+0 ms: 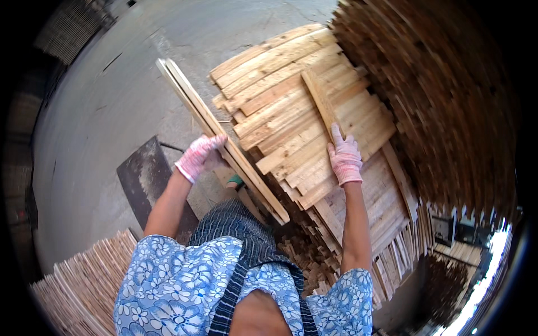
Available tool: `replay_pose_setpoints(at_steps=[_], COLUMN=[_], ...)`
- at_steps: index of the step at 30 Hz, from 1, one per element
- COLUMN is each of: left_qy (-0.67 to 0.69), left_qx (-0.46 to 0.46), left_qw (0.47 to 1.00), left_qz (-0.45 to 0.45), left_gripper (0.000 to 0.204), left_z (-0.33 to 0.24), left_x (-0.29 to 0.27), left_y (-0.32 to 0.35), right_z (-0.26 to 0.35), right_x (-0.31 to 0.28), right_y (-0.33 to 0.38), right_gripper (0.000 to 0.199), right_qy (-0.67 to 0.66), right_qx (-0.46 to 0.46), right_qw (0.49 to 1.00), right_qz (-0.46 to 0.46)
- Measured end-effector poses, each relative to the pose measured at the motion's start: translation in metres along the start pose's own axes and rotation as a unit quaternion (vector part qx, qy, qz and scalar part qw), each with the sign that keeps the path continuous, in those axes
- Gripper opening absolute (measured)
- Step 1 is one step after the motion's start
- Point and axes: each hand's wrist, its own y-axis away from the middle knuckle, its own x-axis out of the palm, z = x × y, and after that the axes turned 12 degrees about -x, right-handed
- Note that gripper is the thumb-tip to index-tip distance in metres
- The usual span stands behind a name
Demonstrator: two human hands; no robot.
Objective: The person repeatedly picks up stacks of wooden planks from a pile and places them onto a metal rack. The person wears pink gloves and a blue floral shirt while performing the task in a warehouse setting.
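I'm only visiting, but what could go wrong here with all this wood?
The long boards reach well past the left hand on both sides, so they might swing or tip in its grip.
The slanted board lies across the pile with the right hand at one end, so its far end could swing or slide.
The pile's edge is uneven, so a jutting end might snag a passing board.

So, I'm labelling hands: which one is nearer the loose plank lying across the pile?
Right: the right hand has fingers at the near end of the loose plank; the left hand is left of it, holding boards.
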Motion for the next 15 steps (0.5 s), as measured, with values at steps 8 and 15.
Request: replay_pose_setpoints(at_steps=[8, 15], left_qy=[0.172, 0.168], left_qx=[-0.064, -0.043], left_qw=[0.981, 0.977], left_qz=[0.058, 0.120], left_gripper=[0.050, 0.067], left_z=[0.081, 0.082], left_x=[0.003, 0.066], left_y=[-0.029, -0.034], right_z=[-0.002, -0.066], right_x=[0.007, -0.089], right_y=[-0.002, -0.042], right_gripper=[0.068, 0.072], right_qy=[0.044, 0.065], right_qx=[-0.013, -0.065], right_qw=[0.997, 0.976], right_qz=[-0.060, -0.197])
